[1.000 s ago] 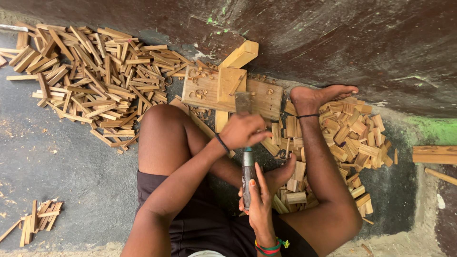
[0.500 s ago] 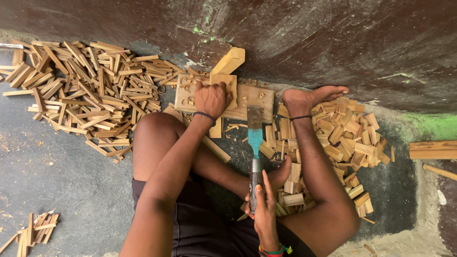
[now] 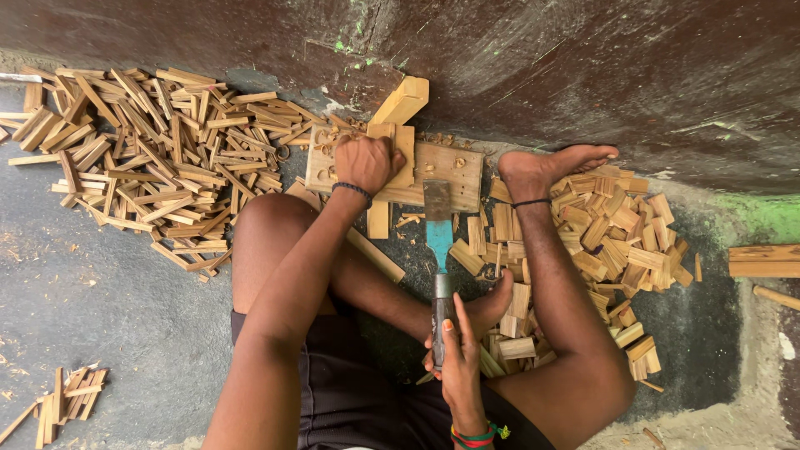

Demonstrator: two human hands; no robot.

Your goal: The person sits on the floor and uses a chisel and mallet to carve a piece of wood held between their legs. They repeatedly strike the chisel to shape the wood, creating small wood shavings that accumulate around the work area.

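Note:
My left hand (image 3: 367, 162) grips a pale wooden block (image 3: 405, 143) standing on a flat wooden board (image 3: 457, 171) against the wall. My right hand (image 3: 454, 354) is closed on the metal handle of a chopping tool with a blue-painted blade (image 3: 438, 229). The blade's tip rests on the board, just right of the block. I sit on the floor with my knees spread, and my bare foot (image 3: 550, 167) presses at the board's right end.
A big heap of thin split wood sticks (image 3: 150, 158) lies to the left and a pile of short wood blocks (image 3: 612, 233) to the right. A dark stained wall (image 3: 583, 67) runs along the far side. A small stick bundle (image 3: 67, 400) and a plank (image 3: 762, 260) lie apart.
My left hand left the tool's upper part and reached forward onto the block on the board. The tool shifted right, its blade now lying beside that hand.

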